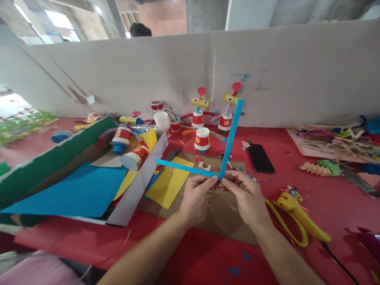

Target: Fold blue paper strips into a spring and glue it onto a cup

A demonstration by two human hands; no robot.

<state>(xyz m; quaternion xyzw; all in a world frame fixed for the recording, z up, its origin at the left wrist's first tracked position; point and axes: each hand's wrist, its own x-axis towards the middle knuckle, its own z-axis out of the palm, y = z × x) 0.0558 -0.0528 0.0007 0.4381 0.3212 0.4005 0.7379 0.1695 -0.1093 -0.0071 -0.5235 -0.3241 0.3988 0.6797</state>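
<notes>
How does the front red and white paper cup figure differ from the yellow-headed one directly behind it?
The front cup figure has no head; the rear cup figure has a yellow one with eyes. The front figure's left-side arm is orange, the rear figure's red. Both have springy arms.

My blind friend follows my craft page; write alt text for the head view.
A person's left hand and right hand pinch two blue paper strips meeting at a corner, above a red table. Behind stand paper-cup figures with springy arms; a box of coloured paper lies left, a phone and yellow glue gun right.
</notes>
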